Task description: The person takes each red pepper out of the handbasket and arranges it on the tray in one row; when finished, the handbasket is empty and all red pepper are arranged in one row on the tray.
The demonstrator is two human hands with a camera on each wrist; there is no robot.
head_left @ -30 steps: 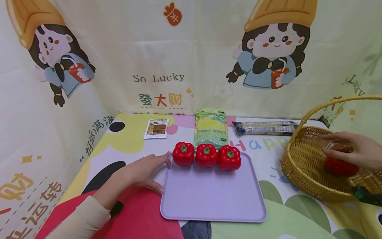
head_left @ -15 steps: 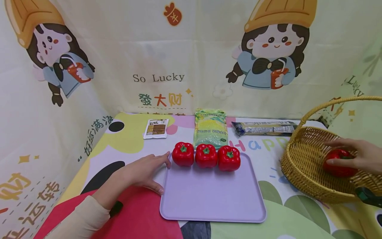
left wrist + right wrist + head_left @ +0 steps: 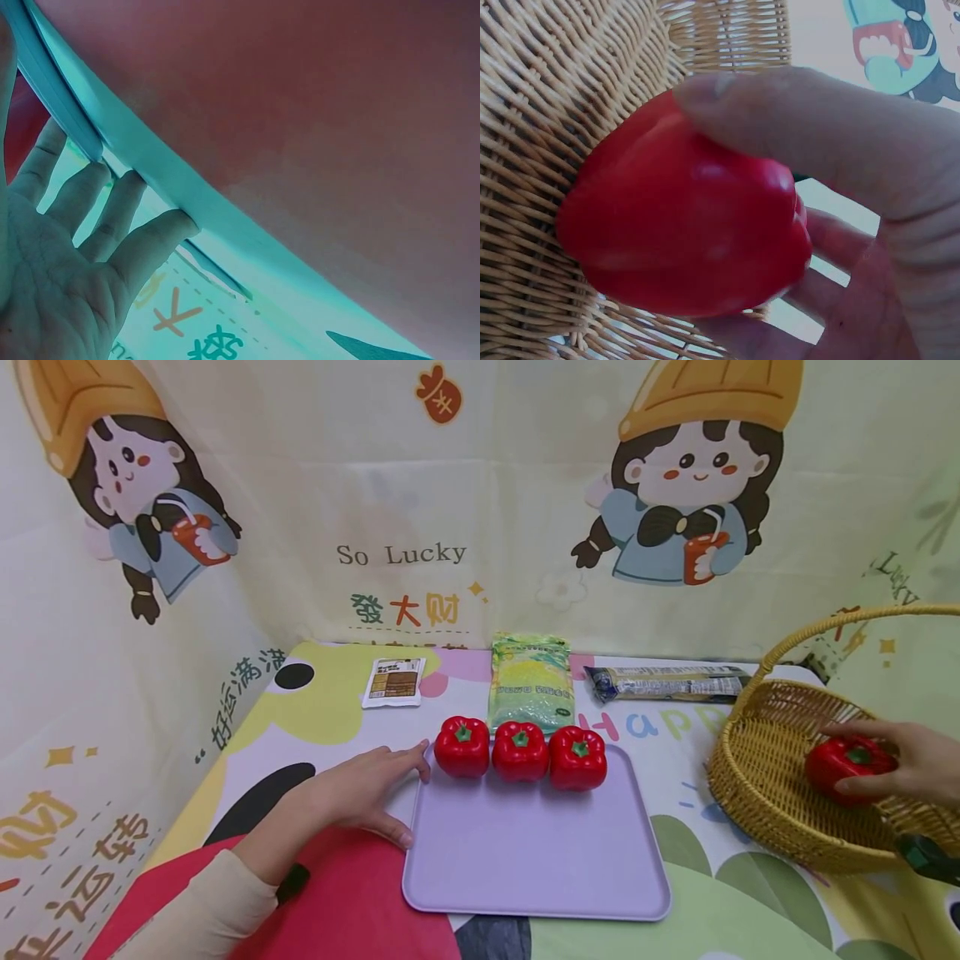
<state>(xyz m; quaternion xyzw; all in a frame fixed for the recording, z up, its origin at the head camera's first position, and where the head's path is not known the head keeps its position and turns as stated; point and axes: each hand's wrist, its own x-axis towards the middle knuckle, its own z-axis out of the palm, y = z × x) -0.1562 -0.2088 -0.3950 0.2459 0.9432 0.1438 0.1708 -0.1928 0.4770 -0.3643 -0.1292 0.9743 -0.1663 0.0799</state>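
Observation:
In the head view my right hand [image 3: 915,764] grips a red bell pepper [image 3: 843,768] inside the wicker basket [image 3: 765,802] at the right. The right wrist view shows my thumb over one side of this bell pepper [image 3: 682,210] and the fingers round the other, the basket weave [image 3: 525,187] close behind. Fingers spread, my left hand [image 3: 367,797] lies at the left edge of the lilac tray [image 3: 536,852], its index finger and thumb at the rim. Three more red bell peppers, a left one [image 3: 461,747], a middle one [image 3: 520,752] and a right one [image 3: 577,758], line the tray's far side.
Behind the tray lie a small white packet [image 3: 394,682], a green and yellow bag [image 3: 531,683] and a long dark-blue and silver package [image 3: 667,682]. The basket's tall handle [image 3: 795,635] arches over its opening. A printed cloth hangs behind and at the sides.
My right hand has tightened round the bell pepper in the basket, which has turned so its green stem shows and shifted slightly left. The left hand and tray stay put.

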